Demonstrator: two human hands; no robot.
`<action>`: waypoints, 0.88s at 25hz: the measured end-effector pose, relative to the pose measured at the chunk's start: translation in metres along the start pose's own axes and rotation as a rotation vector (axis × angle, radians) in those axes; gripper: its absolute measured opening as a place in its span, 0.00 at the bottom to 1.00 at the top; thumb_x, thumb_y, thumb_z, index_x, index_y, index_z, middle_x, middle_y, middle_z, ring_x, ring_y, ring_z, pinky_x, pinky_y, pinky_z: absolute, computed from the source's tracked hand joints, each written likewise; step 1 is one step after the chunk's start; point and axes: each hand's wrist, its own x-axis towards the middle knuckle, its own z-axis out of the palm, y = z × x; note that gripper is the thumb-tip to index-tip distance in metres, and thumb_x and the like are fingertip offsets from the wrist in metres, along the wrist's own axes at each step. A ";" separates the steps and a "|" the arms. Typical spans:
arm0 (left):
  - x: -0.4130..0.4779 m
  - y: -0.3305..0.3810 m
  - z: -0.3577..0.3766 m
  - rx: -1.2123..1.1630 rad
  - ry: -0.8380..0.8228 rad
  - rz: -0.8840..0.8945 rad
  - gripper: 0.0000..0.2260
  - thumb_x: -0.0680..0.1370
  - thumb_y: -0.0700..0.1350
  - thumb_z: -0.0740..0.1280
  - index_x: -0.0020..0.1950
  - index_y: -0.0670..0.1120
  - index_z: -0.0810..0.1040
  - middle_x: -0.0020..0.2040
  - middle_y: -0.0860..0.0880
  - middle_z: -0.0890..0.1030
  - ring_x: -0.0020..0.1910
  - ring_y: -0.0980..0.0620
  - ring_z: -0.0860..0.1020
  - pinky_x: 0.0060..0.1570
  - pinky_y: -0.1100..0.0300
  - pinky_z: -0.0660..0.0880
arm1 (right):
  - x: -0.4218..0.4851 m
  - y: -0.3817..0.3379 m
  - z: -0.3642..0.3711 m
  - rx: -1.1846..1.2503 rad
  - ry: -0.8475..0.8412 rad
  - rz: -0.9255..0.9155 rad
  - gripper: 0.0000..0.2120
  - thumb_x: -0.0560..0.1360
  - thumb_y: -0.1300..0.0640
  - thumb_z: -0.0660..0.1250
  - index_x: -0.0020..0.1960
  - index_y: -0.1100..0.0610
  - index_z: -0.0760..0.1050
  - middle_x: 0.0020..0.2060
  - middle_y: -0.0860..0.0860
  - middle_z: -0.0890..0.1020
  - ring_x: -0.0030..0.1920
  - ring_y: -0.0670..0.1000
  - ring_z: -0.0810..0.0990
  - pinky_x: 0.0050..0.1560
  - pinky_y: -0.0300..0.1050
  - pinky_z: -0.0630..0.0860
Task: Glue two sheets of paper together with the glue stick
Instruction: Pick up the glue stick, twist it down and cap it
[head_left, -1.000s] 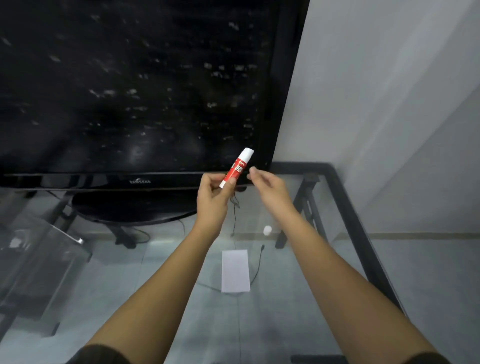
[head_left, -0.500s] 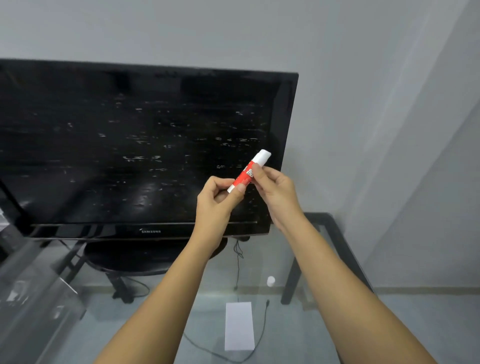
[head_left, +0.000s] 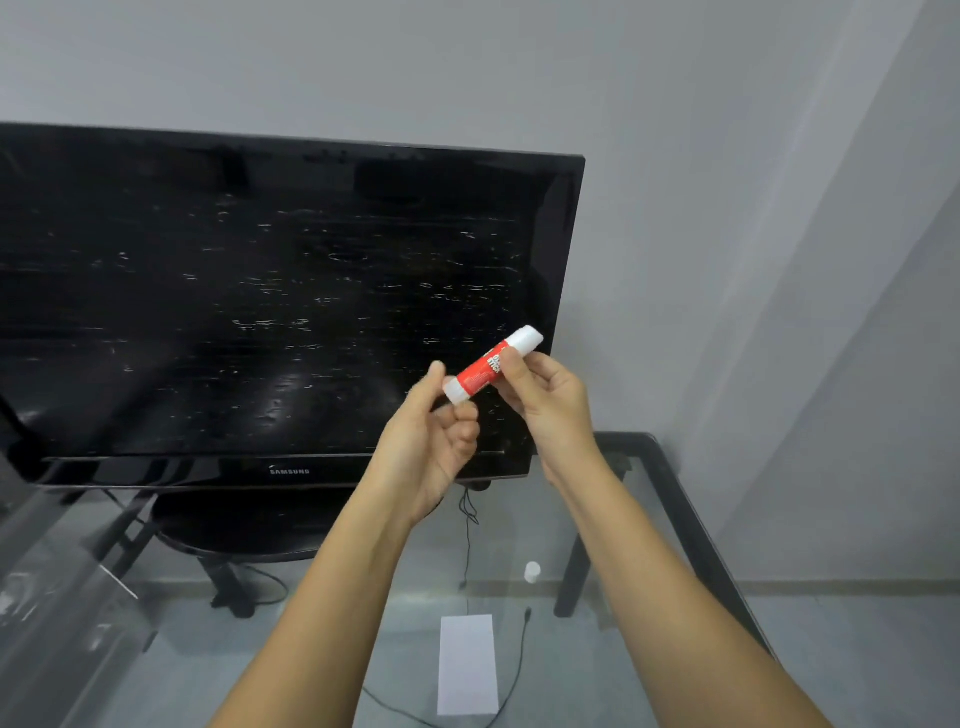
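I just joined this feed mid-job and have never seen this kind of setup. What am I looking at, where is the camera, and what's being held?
There is no machine here: a person works with two bare hands, and the single picture comes from a camera on their head, looking forward and down. The right hand grips a red and white glue stick around its middle, raised in front of a dark television. The left hand has its fingertips at the stick's lower white end. Below, on a glass table, lies white paper, seemingly untouched, with a small white cap-like piece further back and a thin black cable beside the paper.
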 end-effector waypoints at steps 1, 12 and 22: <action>-0.002 -0.002 0.000 0.305 0.073 0.255 0.10 0.77 0.52 0.63 0.53 0.46 0.73 0.33 0.48 0.77 0.27 0.57 0.74 0.28 0.67 0.73 | -0.001 0.001 0.002 0.017 0.019 -0.007 0.17 0.72 0.49 0.68 0.55 0.59 0.78 0.47 0.51 0.85 0.51 0.47 0.82 0.50 0.36 0.77; -0.008 -0.012 -0.010 0.170 0.097 0.104 0.19 0.72 0.59 0.66 0.51 0.45 0.76 0.33 0.49 0.79 0.28 0.57 0.75 0.27 0.66 0.74 | -0.005 -0.004 0.005 -0.108 -0.035 -0.100 0.10 0.72 0.49 0.69 0.52 0.52 0.79 0.46 0.49 0.84 0.49 0.45 0.82 0.47 0.33 0.76; -0.015 0.001 -0.003 -0.124 -0.050 -0.390 0.22 0.77 0.60 0.58 0.31 0.46 0.72 0.21 0.51 0.71 0.18 0.56 0.68 0.16 0.66 0.65 | -0.013 0.003 0.005 -0.124 -0.042 -0.090 0.08 0.72 0.47 0.68 0.49 0.48 0.78 0.43 0.44 0.84 0.48 0.42 0.82 0.45 0.31 0.75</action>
